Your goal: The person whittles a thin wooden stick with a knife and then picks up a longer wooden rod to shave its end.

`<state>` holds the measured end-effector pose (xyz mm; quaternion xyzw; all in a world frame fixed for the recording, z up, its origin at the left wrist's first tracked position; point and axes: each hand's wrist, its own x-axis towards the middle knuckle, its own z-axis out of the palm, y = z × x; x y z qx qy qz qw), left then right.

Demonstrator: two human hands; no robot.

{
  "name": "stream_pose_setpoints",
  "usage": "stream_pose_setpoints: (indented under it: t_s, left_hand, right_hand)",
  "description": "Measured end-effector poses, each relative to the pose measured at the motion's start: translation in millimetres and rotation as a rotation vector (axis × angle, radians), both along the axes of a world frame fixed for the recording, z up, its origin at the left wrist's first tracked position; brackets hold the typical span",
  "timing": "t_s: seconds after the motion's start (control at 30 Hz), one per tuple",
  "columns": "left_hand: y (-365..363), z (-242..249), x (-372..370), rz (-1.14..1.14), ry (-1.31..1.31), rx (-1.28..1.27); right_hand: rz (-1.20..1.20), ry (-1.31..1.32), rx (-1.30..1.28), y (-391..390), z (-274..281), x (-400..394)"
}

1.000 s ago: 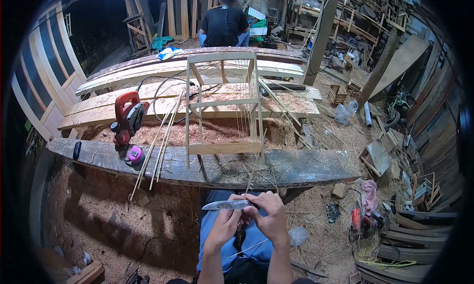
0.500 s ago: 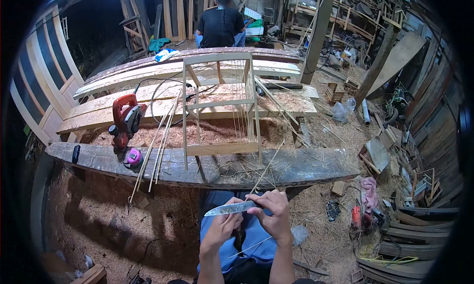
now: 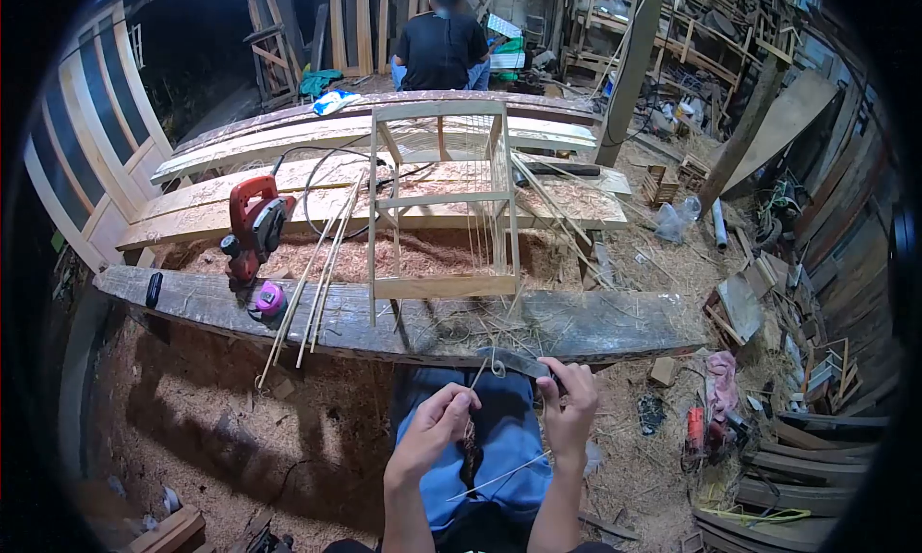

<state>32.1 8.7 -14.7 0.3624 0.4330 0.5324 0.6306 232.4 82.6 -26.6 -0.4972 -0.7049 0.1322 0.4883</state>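
My right hand (image 3: pixel 569 414) is closed on a knife, and its broad blade (image 3: pixel 519 363) points left in front of the bench edge. A thin wooden strip (image 3: pixel 477 376) rises from the pinched fingers of my left hand (image 3: pixel 434 430). Close against the blade sits a pale curl of shaving (image 3: pixel 497 367), near the strip's upper end. Across my lap, over blue trousers (image 3: pixel 509 438), lies another thin strip (image 3: pixel 497 476). Directly ahead, a small wooden frame (image 3: pixel 445 286) strung with fine slats stands on the dark plank bench (image 3: pixel 605 322).
A red electric planer (image 3: pixel 254 221), a pink-and-black tape measure (image 3: pixel 270 299) and several long thin strips (image 3: pixel 322 265) rest at the left of the bench. Shavings cover the floor. Beyond the planks (image 3: pixel 211 199), a person (image 3: pixel 442 49) sits facing away. Scrap wood (image 3: pixel 797 466) is piled at right.
My right hand has moved right and forward with the knife, away from my left hand. The blade has turned, and a curled shaving now shows by it. The whole view has shifted slightly.
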Motion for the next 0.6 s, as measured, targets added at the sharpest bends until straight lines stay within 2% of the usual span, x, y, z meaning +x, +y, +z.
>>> stream_pose_setpoints:
  t_s: [0.1, 0.2, 0.23, 0.37, 0.43, 0.6]
  left_hand:
    - [-1.3, -4.0, -7.3, 0.084, 0.062, 0.054]
    - [-3.5, 6.0, -9.3, 0.156, 0.027, 0.004]
    - [-3.6, 2.2, -12.7, 0.156, -0.038, 0.014]
    - [-3.9, -4.3, -16.3, 0.141, -0.035, 0.055]
    - [-1.9, -1.3, -10.2, 0.228, -0.053, 0.089]
    - [-2.3, -9.6, -7.3, 0.204, -0.060, 0.122]
  right_hand:
    - [0.018, -0.069, 0.017, -1.9, 3.2, -4.5]
    - [0.069, -0.087, 0.014, -2.5, 4.1, -10.7]
    - [0.106, -0.082, 0.007, -3.1, 3.8, -13.6]
    - [0.159, -0.094, -0.030, -8.4, 8.1, -25.2]
    - [0.184, -0.094, -0.033, -11.0, 9.7, -29.7]
    - [0.279, -0.087, -0.020, -16.2, 17.7, -42.3]
